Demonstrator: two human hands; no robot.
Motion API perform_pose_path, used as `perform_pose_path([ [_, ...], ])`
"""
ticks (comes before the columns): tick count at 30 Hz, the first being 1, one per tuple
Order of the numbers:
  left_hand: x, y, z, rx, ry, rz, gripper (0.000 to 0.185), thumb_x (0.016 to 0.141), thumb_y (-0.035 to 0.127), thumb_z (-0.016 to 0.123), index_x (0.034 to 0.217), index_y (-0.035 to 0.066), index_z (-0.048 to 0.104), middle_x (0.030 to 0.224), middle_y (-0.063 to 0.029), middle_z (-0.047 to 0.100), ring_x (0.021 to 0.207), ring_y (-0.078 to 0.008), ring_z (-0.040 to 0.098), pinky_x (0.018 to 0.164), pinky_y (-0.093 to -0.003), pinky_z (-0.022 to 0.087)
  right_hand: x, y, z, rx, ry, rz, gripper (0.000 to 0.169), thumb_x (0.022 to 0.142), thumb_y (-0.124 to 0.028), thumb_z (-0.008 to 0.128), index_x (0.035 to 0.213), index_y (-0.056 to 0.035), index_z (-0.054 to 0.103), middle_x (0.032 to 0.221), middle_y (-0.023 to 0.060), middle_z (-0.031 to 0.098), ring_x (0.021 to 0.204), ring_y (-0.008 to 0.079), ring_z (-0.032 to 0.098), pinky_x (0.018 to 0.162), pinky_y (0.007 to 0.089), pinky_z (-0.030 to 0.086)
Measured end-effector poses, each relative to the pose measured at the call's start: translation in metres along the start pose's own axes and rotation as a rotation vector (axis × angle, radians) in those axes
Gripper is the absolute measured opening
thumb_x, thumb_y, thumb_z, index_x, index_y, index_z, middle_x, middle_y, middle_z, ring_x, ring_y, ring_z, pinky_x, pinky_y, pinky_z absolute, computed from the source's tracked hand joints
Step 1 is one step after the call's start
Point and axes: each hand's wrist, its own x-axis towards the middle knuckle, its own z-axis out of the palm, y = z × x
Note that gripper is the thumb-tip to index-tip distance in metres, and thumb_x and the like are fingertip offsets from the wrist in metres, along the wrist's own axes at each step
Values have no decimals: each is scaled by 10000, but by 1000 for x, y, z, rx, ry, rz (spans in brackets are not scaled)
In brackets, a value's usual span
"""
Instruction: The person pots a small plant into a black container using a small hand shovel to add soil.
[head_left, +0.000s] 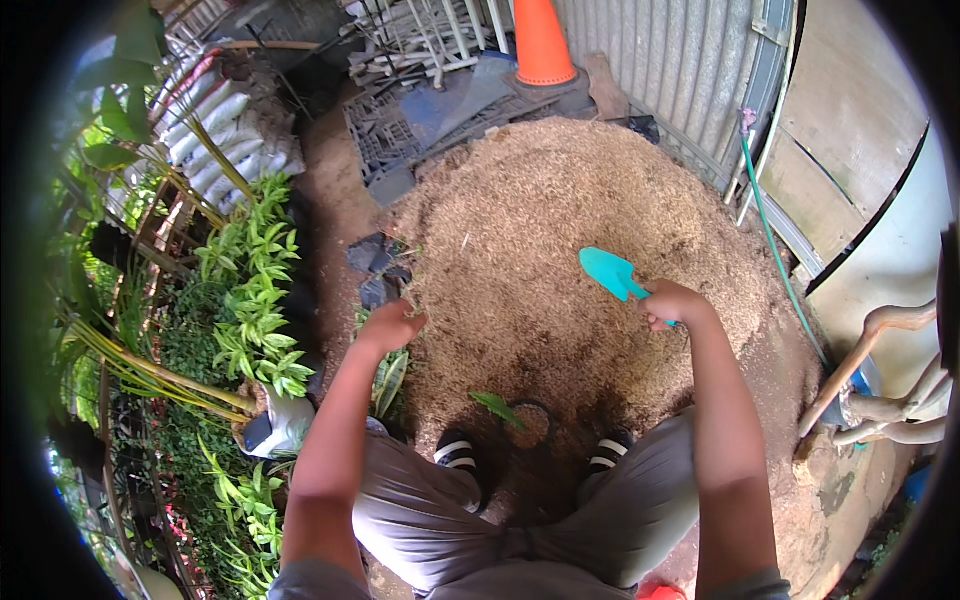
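Observation:
My right hand (672, 303) grips the handle of a turquoise hand trowel (609, 271), its blade pointing left over a large pile of brown, husk-like potting material (540, 195). At the pile's left edge is my left hand (391, 327), fingers bent; whether it holds anything cannot be told. Below it stands a plant with long, pale-edged leaves (391, 381). Between my feet a dark round pot (534, 426) is filled with brown material, and a green leaf (496, 409) reaches out over its left rim.
Leafy potted plants (259, 330) line the left side, with stacked white sacks (225, 135) behind. Beyond the pile are black plastic pallets (382, 139) and an orange traffic cone (541, 45). A green hose (772, 247) and driftwood-like branches (855, 367) are at the right.

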Motion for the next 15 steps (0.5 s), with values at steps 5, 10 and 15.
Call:
perform_pose_path([
  [5,-9,42,-2,-97,-355,148,646,910,533,634,1287,11,579,1231,-246,632,1116,-382,628,938,-423,492,-16,-18,-3,-114,-68,203,183,867,-134,622,969,13,662,782,82,648,646,157,630,587,313,567],
  [10,-23,56,-18,-134,-281,210,660,938,495,598,1360,-8,535,1347,-251,577,1242,-389,562,1033,-435,443,-10,-23,-3,-100,-45,283,216,885,-142,639,1009,34,653,824,95,669,650,144,626,636,327,605],
  [15,-36,52,-26,-164,-237,312,659,932,466,643,1350,-29,528,1255,-259,608,1154,-369,609,976,-417,479,-11,-20,-13,114,92,215,351,885,-246,662,1140,-6,667,794,80,631,612,164,611,604,330,613],
])
